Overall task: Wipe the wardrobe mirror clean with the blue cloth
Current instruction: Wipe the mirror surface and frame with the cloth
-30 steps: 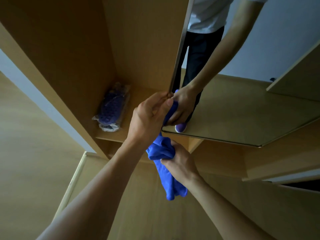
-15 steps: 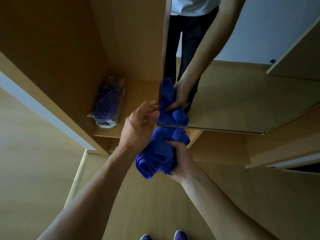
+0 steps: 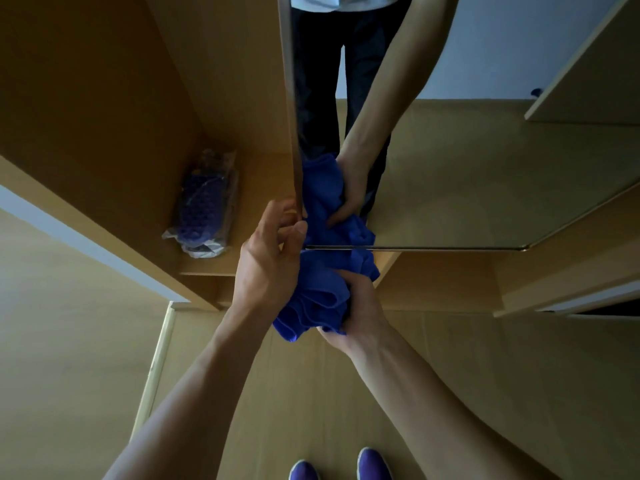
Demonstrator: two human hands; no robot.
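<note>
A person stands in front of a wooden wardrobe (image 3: 104, 109) and looks down at both hands. The right hand (image 3: 356, 313) squeezes a bunched-up blue cloth (image 3: 318, 292), with its fingers wrapped tight around the soft folds. The cloth sits low, right at the bottom left corner of the mirror (image 3: 485, 174), and its top pushes against the glass there. The rest of it hangs in a lump below the mirror's bottom edge.

The left hand (image 3: 266, 268) is just beside the cloth, on its left. Its fingers (image 3: 294, 230) curl around the thin side edge of the mirror door and pinch it. The back of this hand touches the cloth.

In the glass you can see the same cloth and a hand again, plus an arm, dark trousers and a light shirt (that is only the reflection). The mirror also shows pale wall and wooden floor.

Inside the wardrobe, on a shelf to the left of the hands, lies a clear plastic bag (image 3: 204, 206) with something purple and bumpy in it. I cannot tell what it is.

Down at the bottom, two purple shoes (image 3: 341, 465) stand on the wooden floor (image 3: 69, 375), well apart from the hands.
</note>
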